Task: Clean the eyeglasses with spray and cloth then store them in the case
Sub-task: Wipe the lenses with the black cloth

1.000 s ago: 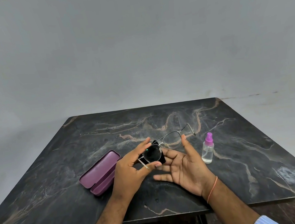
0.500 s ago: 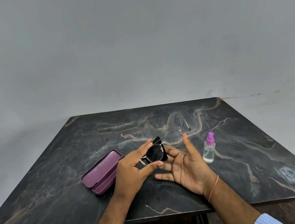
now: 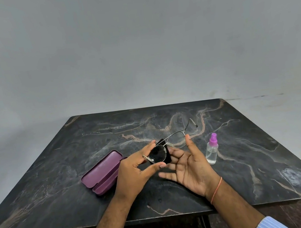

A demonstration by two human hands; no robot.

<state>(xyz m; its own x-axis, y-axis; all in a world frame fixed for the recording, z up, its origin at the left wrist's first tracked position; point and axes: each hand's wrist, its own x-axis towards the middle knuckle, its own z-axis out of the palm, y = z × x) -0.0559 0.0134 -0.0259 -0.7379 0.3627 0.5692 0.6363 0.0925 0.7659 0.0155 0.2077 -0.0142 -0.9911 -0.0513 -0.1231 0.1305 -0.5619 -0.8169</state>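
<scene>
thin metal eyeglasses (image 3: 176,139), clear plastic spray bottle (image 3: 212,152), polished stone table (image 3: 78,182)

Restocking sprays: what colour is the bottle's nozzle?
Pink-purple spray bottle nozzle, head view.

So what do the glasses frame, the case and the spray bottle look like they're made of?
The eyeglasses have a thin silvery frame, likely metal wire, going by its glint. The purple case, lying open, looks like hard plastic or coated metal with a matte sheen; I can't tell which. The spray bottle seems clear plastic with a glossy pink plastic nozzle.
</scene>
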